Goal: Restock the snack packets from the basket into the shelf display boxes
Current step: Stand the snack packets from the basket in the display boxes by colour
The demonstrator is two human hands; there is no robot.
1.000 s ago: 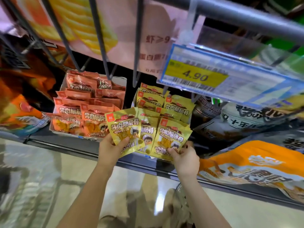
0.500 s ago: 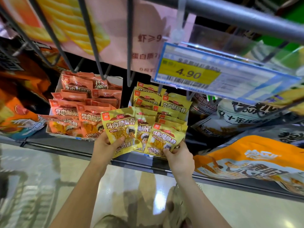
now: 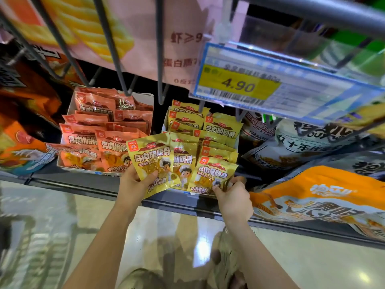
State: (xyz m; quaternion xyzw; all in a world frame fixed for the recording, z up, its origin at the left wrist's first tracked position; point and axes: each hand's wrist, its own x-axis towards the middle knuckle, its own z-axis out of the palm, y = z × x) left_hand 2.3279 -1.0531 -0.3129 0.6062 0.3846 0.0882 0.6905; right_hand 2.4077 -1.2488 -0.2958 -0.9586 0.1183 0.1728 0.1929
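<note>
My left hand grips a yellow packet at the shelf edge. My right hand pinches the front packet in the packed yellow box. An orange box sits just left; wire hooks and a price tag hang overhead.

— What are you wearing on your arms?

— Nothing: your left hand and right hand are bare, no gloves, rings or watch, and both forearms show no sleeve.

— And lower down?

— Something pale khaki near the bottom edge (blurred, perhaps your clothing; you can't tell).
</note>
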